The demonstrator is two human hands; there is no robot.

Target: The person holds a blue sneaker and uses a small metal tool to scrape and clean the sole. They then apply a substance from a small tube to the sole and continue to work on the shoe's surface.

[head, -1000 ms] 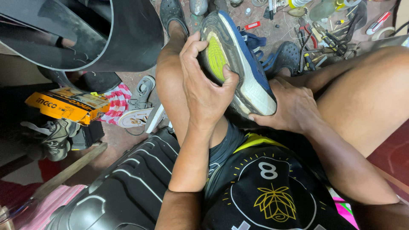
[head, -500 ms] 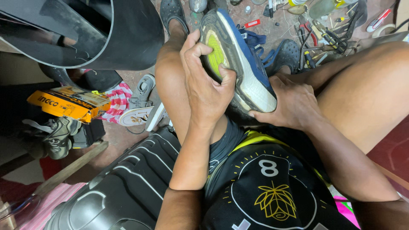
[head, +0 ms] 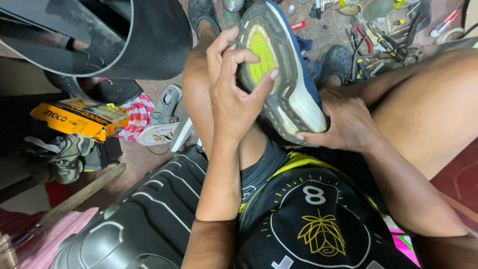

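A blue running shoe (head: 294, 84) lies sole-up across my lap, its grey and white outsole showing a yellow-green patch in the middle. My left hand (head: 231, 99) wraps the sole's left edge, thumb pressed on the outsole beside the yellow-green patch. My right hand (head: 346, 122) cups the heel end from below and to the right, fingers on the white rim. Both knees frame the shoe.
A large black plastic tub (head: 124, 40) stands at the upper left. Below it are an orange box (head: 79, 117), a striped cloth, loose sandals (head: 167, 119) and grey shoes. A dark ribbed case (head: 144, 219) lies at the lower left. Pliers and several small tools (head: 378, 35) litter the floor at the top right.
The view has barely shifted. My left hand has adjusted slightly on the sole, thumb now pressing nearer the yellow-green patch. The right hand keeps its hold on the heel.
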